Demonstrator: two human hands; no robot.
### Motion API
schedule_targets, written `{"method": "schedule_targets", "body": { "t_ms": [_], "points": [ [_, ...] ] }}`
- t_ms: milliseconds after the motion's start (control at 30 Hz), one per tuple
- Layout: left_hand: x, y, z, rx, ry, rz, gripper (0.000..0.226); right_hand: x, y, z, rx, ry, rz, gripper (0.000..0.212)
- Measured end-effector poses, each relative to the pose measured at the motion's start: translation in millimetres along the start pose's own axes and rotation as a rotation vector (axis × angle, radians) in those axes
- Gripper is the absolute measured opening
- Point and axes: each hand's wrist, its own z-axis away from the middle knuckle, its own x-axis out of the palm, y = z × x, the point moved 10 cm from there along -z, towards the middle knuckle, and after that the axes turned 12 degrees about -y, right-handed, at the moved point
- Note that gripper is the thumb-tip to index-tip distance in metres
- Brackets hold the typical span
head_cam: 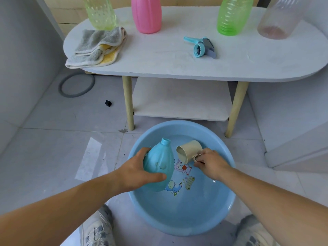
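In the head view, an uncapped blue bottle (159, 164) is gripped round its body by the left hand (136, 167) and held tilted over the blue basin (177, 229). A beige cup (189, 150) is pinched by its handle in the right hand (211, 164) and tipped toward the bottle. The narrow neck could easily be missed, so the pour may be lost. Behind, a trigger spray head (201, 47) and a folded cloth (96, 47) lie on the white table (159, 55); nothing is seen between the cup and the bottle.
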Motion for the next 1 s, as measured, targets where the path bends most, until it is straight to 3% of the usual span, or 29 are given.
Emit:
{"method": "schedule_targets", "body": {
  "t_ms": [333,533,767,1000],
  "points": [
    [-2,-2,0,-0.016,0.005,-0.010,0.087,7,-15,-4,-0.073,0.016,-0.061,0.027],
    [-15,17,11,0.027,0.082,-0.029,0.100,-6,-10,13,0.028,0.023,-0.561,0.046],
    [-33,57,33,0.112,0.122,-0.162,0.091,-57,-33,57,-0.173,0.057,-1.135,0.031],
    [-53,108,63,0.234,0.174,-0.281,0.096,-142,-51,135,-0.351,0.179,-1.238,0.031]
  ]
}}
